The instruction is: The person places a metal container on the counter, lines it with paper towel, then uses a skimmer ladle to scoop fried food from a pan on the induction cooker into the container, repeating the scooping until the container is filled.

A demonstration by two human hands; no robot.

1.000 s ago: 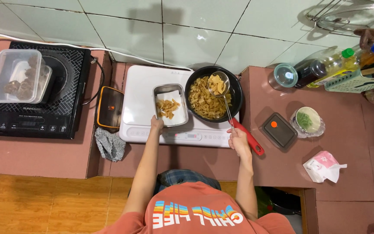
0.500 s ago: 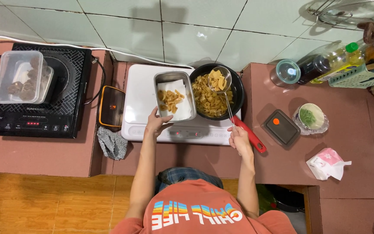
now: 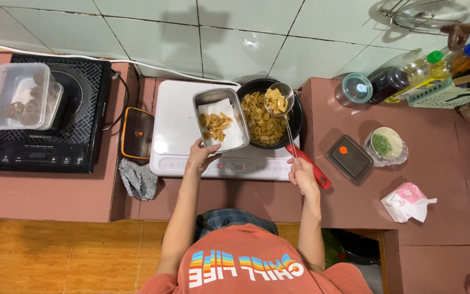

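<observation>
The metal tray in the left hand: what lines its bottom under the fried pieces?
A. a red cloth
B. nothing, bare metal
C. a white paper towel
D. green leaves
C: the metal tray, held by the left hand, shows a white paper towel under the fried pieces.

The white induction cooktop (image 3: 175,125) is lying bare to the left of the rectangular metal tray (image 3: 221,121). On the right, the red pan handle (image 3: 310,167), the dark lidded container (image 3: 350,158) and the clear garnish bowl (image 3: 385,146) are crowding the reddish counter (image 3: 441,163) (more open beyond them).
</observation>
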